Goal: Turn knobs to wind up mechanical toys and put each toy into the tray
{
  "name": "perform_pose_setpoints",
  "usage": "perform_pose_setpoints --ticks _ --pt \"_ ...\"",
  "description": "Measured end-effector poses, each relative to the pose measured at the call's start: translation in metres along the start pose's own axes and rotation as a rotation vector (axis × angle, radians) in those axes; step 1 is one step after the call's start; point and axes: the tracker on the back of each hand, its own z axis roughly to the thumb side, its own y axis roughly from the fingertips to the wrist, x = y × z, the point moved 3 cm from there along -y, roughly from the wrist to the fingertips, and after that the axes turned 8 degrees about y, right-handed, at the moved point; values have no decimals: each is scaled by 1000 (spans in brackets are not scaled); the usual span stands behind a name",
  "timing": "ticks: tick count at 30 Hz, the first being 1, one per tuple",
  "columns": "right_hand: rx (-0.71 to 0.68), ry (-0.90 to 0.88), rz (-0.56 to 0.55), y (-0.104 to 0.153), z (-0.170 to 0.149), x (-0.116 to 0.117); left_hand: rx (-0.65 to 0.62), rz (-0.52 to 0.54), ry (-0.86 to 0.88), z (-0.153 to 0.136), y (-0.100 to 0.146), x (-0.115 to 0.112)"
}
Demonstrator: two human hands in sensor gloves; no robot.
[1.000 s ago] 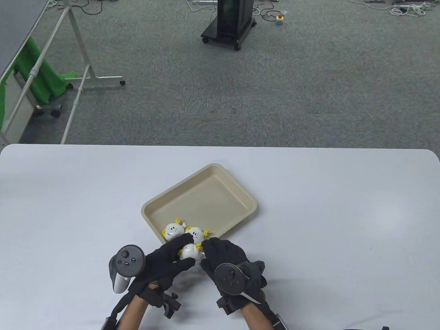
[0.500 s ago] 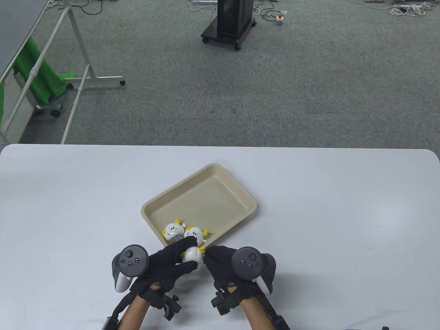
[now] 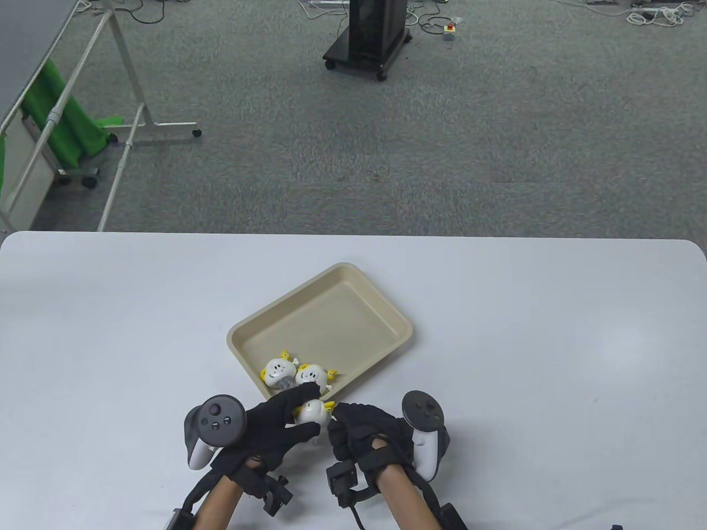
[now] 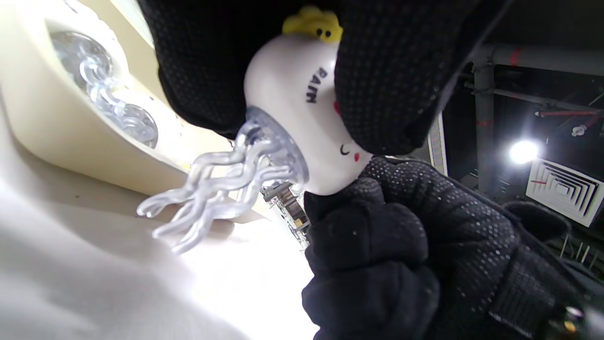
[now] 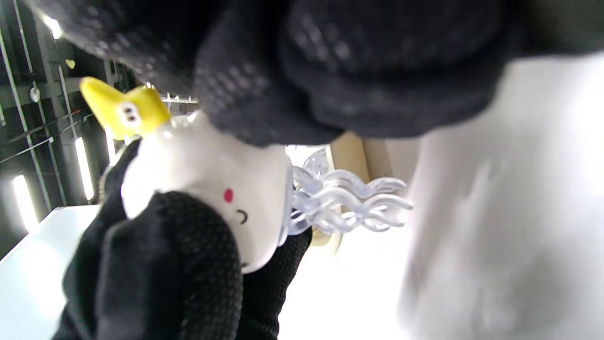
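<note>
Left hand (image 3: 270, 422): my fingers and thumb are curled round the white body of a wind-up jellyfish toy (image 3: 311, 411), holding it just above the tabletop (image 3: 525, 342), close to the near edge of the tray (image 3: 402, 323). In the left wrist view the toy's dome bears the printed word "RAIN", a small face with red cheeks, and a yellow crown piece on top; clear wavy tentacles hang from a transparent base and point toward the tabletop.

Right hand (image 3: 367, 436): my fingers are curled against the right side of the same toy, wrist rolled so that the palm side faces up and the tracker (image 3: 424, 436) stands out to the right. The winding knob itself is hidden under the fingers in every view, so I cannot tell how it is pinched.

Tray: beige, rectangular, set at an angle at the middle of the tabletop. Two more jellyfish toys (image 3: 276, 371) (image 3: 311, 375) lie side by side in its near corner, touching each other, directly beyond my left fingertips. Their clear bases show over the tray wall in the left wrist view.
</note>
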Motion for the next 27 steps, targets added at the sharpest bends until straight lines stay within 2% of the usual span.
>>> perform_pose_setpoints --ticks 3,6,7,9,11,17,20,27 --pt "-106 130 -1 2 12 -3 13 27 4 -3 1 4" --pt "-308 275 -176 15 35 -8 21 53 40 -5 2 8" --pt "-372 329 -211 19 42 -9 22 59 47 -5 2 9" --pt "-537 565 -235 31 59 -3 25 72 66 -6 3 12" --pt "-574 728 -274 42 66 5 26 83 79 -7 3 15" --pt "-714 1019 -343 55 72 30 26 92 101 -7 4 17" --pt "-746 1107 -358 59 72 41 25 91 107 -7 4 17" --pt "-786 1202 -485 66 75 48 29 86 121 -7 4 16"
